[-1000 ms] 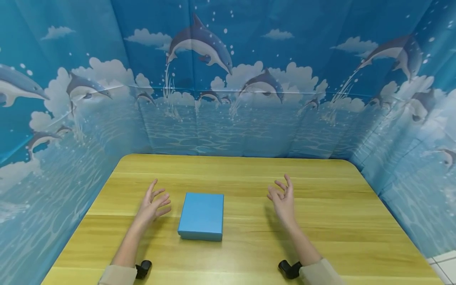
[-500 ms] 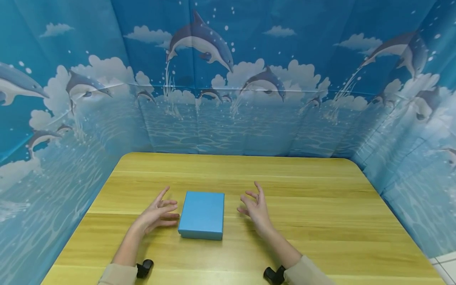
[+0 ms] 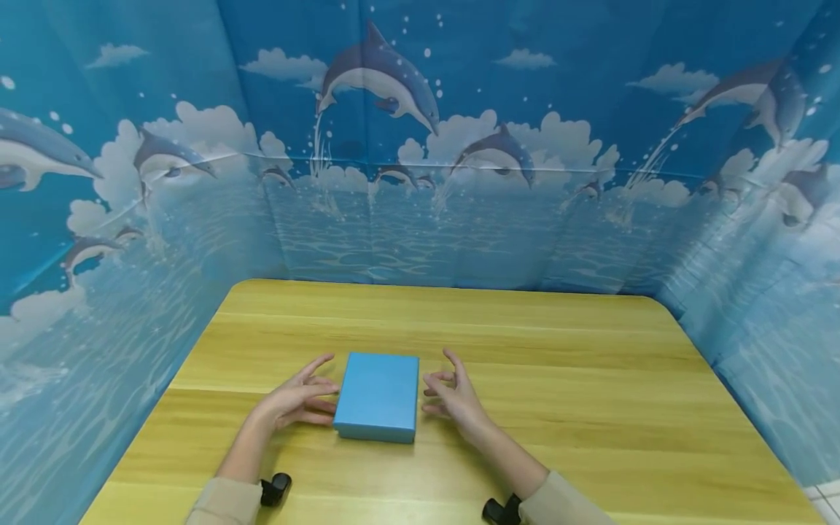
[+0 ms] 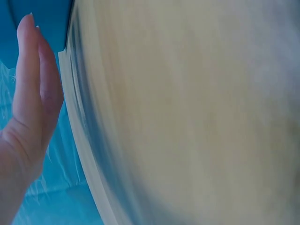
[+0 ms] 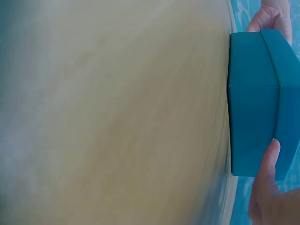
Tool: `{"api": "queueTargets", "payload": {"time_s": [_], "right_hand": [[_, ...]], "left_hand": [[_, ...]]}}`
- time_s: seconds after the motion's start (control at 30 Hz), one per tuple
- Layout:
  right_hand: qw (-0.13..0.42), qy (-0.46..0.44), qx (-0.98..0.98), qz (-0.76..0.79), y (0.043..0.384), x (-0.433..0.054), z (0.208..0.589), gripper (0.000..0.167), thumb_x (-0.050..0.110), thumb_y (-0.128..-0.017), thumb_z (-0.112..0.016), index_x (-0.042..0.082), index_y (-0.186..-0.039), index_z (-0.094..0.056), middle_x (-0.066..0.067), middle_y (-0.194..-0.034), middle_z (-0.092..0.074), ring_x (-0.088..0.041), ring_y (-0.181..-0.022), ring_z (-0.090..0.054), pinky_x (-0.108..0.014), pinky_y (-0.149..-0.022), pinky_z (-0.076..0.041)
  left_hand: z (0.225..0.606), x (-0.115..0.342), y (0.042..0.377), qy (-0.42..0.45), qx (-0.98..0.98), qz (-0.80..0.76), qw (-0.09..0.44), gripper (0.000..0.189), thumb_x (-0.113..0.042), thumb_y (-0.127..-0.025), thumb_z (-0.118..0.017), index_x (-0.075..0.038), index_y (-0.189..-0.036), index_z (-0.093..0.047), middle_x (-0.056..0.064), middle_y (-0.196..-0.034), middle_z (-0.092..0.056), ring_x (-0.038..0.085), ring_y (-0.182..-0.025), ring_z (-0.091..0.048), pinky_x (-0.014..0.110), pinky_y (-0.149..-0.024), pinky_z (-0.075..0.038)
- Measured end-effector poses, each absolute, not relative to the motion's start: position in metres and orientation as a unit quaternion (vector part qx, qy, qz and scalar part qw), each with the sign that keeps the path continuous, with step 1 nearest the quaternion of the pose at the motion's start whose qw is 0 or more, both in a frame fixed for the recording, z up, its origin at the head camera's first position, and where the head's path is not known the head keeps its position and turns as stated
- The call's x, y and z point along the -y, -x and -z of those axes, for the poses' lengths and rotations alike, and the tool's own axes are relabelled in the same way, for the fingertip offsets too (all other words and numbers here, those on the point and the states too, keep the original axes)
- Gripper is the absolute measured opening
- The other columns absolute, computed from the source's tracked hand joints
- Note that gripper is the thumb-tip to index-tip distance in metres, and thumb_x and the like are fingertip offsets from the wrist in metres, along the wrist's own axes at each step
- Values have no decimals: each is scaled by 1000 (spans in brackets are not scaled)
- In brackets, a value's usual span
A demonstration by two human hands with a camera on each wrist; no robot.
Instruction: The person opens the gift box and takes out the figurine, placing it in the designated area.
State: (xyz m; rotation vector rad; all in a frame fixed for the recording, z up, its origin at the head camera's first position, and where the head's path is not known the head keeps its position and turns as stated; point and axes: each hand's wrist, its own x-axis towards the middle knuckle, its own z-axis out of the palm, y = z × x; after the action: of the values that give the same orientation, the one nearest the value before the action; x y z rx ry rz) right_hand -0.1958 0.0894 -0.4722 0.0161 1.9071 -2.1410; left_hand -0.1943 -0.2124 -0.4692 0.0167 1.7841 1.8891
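A blue lidded box (image 3: 377,394) rests on the wooden table, between the two hands in the head view. My left hand (image 3: 298,397) is at the box's left side, its fingers fairly straight and reaching to that edge; whether they touch it I cannot tell. On the other side, my right hand (image 3: 456,399) stands with loosely bent fingers a small gap from the box. In the right wrist view the lid's rim shows along the box (image 5: 255,103), with the right thumb (image 5: 271,157) in front of it. The left wrist view has the left hand (image 4: 35,89) near a corner of the box (image 4: 42,21).
The yellow wood-grain table (image 3: 558,364) has rounded far corners. A blue curtain printed with dolphins (image 3: 407,233) hangs around its back and sides. Black wrist cameras (image 3: 275,488) sit at both sleeves, low over the near part of the table.
Both hands have moved inward toward the box, the right hand travelling farther to the left. The box has stayed in its place on the table; the head view has shifted slightly.
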Motion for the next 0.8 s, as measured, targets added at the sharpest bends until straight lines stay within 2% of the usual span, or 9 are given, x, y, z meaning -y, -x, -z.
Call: {"api": "queueTargets", "payload": {"time_s": [0.23, 0.43, 0.67, 0.8], "right_hand": [[174, 16, -667, 724, 194, -87, 471, 73, 25, -90, -59, 14, -145, -13, -16, -115, -43, -29, -94, -56, -41, -77, -53], [196, 22, -666, 719, 192, -84, 468, 75, 31, -88, -61, 13, -145, -15, -15, -117, -43, -22, -89, -55, -38, -75, -54], [222, 18, -656, 721, 193, -83, 471, 74, 29, -88, -61, 10, -145, -18, -12, -107, -46, -18, -81, -54, -35, -72, -55], [235, 16, -647, 725, 194, -84, 472, 72, 27, -88, -61, 10, -144, -19, -10, -103, -46, -16, -78, -54, -34, -72, -55]], "left_hand": [[471, 208, 197, 0, -667, -692, 275, 75, -15, -90, -58, -21, -147, -11, 22, -126, -35, 30, -89, -60, 48, -77, -52], [471, 205, 196, 4, -672, -686, 279, 74, -18, -89, -59, -21, -147, -13, 28, -135, -28, 31, -91, -57, 47, -77, -52], [471, 204, 196, -1, -679, -676, 288, 71, -21, -89, -59, -21, -147, -18, 23, -129, -36, 23, -78, -53, 41, -71, -53], [471, 204, 196, -6, -677, -675, 294, 68, -22, -90, -59, -18, -146, -20, 22, -130, -37, 21, -76, -53, 40, -70, -53]]}}
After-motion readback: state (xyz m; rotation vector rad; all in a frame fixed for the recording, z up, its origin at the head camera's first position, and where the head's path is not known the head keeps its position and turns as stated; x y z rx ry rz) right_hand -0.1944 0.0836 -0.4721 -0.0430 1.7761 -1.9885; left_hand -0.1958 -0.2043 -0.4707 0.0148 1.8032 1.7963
